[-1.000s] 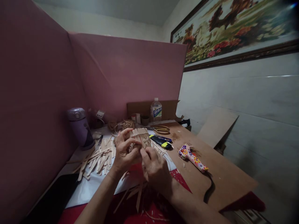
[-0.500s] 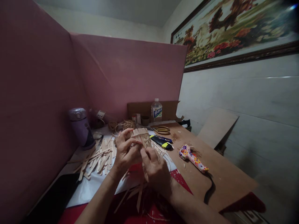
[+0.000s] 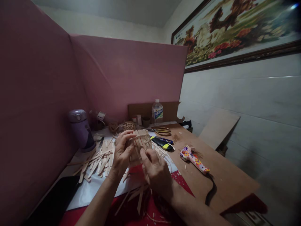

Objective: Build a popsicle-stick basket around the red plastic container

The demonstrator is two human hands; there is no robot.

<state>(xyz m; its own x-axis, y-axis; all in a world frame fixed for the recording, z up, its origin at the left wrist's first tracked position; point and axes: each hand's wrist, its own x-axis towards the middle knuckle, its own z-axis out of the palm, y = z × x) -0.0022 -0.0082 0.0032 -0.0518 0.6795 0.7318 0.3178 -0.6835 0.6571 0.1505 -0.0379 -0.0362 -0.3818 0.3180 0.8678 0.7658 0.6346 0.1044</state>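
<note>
Between my hands is a small craft piece made of wooden craft sticks [image 3: 138, 145] set side by side, with twine round its upper part and a small twine bow on its right side. My left hand [image 3: 122, 150] grips the piece at its left edge, fingers over the top. My right hand [image 3: 155, 168] holds the lower right of it, thumb on the front and the other fingers curled behind, partly hidden. Loose craft sticks [image 3: 100, 161] lie in a heap left of my left hand. A few more sticks [image 3: 140, 199] lie below, near my lap.
A purple flask [image 3: 81, 130] stands at the left. Behind the hands are a twine ball [image 3: 129, 125], a bottle [image 3: 157, 112] and scissors [image 3: 162, 131]. A black-and-yellow utility knife [image 3: 161, 143] and a flower-patterned glue gun [image 3: 194, 159] with a cord lie to the right.
My left hand's fingers have shifted up and left on the piece, uncovering more of its front. My right hand keeps its hold at the lower right.
</note>
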